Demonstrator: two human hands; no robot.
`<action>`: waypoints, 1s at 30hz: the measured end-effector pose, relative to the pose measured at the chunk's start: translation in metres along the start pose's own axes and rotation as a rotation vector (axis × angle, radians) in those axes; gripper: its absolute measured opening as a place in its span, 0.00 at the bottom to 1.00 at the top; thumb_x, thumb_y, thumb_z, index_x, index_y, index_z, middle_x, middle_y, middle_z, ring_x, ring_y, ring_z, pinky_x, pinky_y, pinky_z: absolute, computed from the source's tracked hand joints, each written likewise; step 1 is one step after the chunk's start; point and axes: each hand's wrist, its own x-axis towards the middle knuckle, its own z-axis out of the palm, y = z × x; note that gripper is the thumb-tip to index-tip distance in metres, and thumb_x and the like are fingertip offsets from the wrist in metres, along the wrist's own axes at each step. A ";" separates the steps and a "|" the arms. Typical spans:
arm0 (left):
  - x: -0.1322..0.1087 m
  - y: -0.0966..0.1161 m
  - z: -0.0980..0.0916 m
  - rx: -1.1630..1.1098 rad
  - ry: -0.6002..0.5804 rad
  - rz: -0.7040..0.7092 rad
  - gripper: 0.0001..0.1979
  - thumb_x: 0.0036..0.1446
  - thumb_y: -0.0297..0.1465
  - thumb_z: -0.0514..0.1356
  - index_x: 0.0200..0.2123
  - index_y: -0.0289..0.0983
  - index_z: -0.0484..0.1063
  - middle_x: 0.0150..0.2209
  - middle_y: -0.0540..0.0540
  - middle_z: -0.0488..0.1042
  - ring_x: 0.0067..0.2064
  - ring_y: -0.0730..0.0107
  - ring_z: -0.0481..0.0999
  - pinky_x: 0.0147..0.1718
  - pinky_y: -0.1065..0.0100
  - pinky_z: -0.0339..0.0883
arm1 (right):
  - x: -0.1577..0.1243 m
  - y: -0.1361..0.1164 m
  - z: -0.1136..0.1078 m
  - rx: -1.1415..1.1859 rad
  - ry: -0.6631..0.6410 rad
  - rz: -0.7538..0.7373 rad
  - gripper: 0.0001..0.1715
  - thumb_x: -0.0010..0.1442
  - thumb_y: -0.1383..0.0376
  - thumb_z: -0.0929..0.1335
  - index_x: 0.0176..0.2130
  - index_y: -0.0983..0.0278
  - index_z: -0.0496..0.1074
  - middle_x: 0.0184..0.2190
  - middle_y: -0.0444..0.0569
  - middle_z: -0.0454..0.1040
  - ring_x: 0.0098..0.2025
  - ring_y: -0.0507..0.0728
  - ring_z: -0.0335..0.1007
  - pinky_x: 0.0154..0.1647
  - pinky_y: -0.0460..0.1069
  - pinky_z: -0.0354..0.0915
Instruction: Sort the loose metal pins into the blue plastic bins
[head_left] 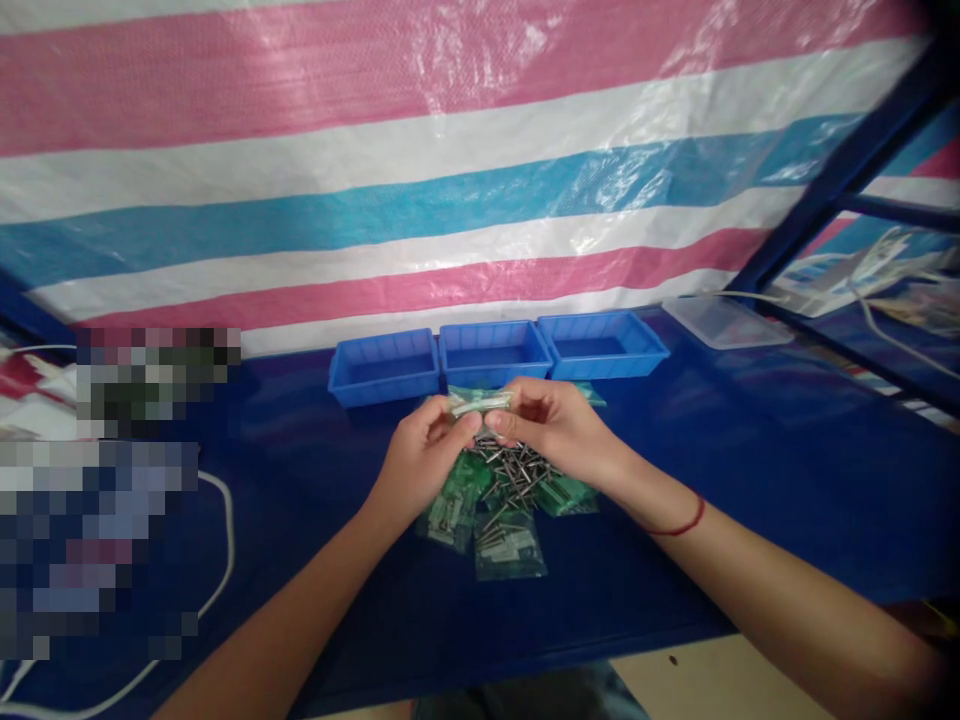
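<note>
Between my two hands is a small clear plastic bag [480,402] with pale, slim contents that I cannot make out. My left hand [429,448] pinches its left end, and my right hand [553,428] pinches its right end, thumbs nearly meeting. Below them on the blue table lies a loose pile of metal screws or pins [519,472]. Around the pile are green-tinted bags at the left [453,505] and right [564,492]. A clear bag with long metal pieces [510,546] lies nearest the front edge.
Three blue bins [384,384] stand in a row behind my hands. A clear lid or tray [726,322] lies at the back right. A white cable [229,540] curves along the left. Dark blue frame bars rise at the right before a striped sheet.
</note>
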 end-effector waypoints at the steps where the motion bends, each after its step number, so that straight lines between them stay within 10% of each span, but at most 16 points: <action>1: 0.000 0.000 0.001 -0.016 -0.017 0.000 0.12 0.55 0.39 0.62 0.34 0.35 0.72 0.26 0.51 0.72 0.29 0.73 0.72 0.31 0.72 0.64 | -0.003 0.000 0.001 -0.045 0.037 -0.033 0.16 0.56 0.59 0.70 0.25 0.64 0.63 0.19 0.40 0.66 0.22 0.48 0.62 0.24 0.46 0.60; 5: -0.003 0.006 0.003 -0.215 -0.030 -0.116 0.22 0.57 0.48 0.56 0.43 0.35 0.72 0.31 0.47 0.76 0.27 0.74 0.72 0.27 0.72 0.65 | -0.011 -0.007 0.001 -0.459 0.190 -0.359 0.04 0.60 0.67 0.66 0.32 0.64 0.70 0.27 0.46 0.73 0.29 0.51 0.68 0.30 0.48 0.65; 10: -0.010 0.015 0.006 -0.406 -0.106 -0.323 0.27 0.53 0.54 0.56 0.33 0.32 0.72 0.24 0.48 0.72 0.23 0.76 0.70 0.22 0.74 0.63 | -0.016 -0.011 -0.003 -0.852 0.105 -0.729 0.15 0.60 0.74 0.63 0.43 0.59 0.73 0.40 0.50 0.74 0.45 0.58 0.69 0.45 0.55 0.67; 14: -0.012 0.013 0.005 -0.306 0.014 -0.190 0.17 0.52 0.43 0.64 0.34 0.34 0.72 0.27 0.50 0.73 0.25 0.77 0.71 0.26 0.73 0.67 | -0.018 -0.013 0.003 -0.767 0.187 -0.568 0.15 0.61 0.70 0.64 0.47 0.57 0.71 0.47 0.51 0.71 0.49 0.59 0.68 0.49 0.57 0.66; 17: -0.010 0.011 -0.002 -0.059 0.131 0.032 0.13 0.57 0.41 0.59 0.35 0.36 0.71 0.29 0.49 0.74 0.29 0.73 0.73 0.31 0.69 0.70 | -0.019 -0.018 0.009 -0.404 0.267 -0.228 0.14 0.63 0.61 0.64 0.49 0.60 0.65 0.34 0.49 0.73 0.32 0.54 0.71 0.32 0.50 0.69; 22: -0.011 0.015 -0.010 0.543 -0.047 0.489 0.10 0.62 0.30 0.55 0.43 0.40 0.74 0.45 0.44 0.74 0.47 0.66 0.73 0.49 0.63 0.66 | -0.019 -0.026 0.014 0.159 0.024 0.255 0.20 0.63 0.49 0.60 0.43 0.63 0.63 0.21 0.41 0.69 0.17 0.49 0.63 0.13 0.43 0.56; 26: -0.013 0.019 -0.009 0.648 -0.122 0.495 0.17 0.60 0.33 0.56 0.53 0.41 0.69 0.58 0.40 0.64 0.56 0.59 0.67 0.54 0.59 0.63 | -0.017 -0.023 0.010 0.268 0.042 0.229 0.16 0.60 0.56 0.66 0.44 0.62 0.62 0.23 0.40 0.69 0.19 0.48 0.65 0.18 0.43 0.61; 30: -0.014 0.016 -0.005 0.478 -0.150 0.354 0.23 0.58 0.37 0.58 0.57 0.41 0.65 0.44 0.45 0.76 0.39 0.66 0.75 0.41 0.65 0.70 | -0.017 -0.015 0.008 0.151 0.083 0.057 0.12 0.61 0.59 0.66 0.42 0.61 0.62 0.20 0.38 0.66 0.22 0.49 0.64 0.22 0.44 0.62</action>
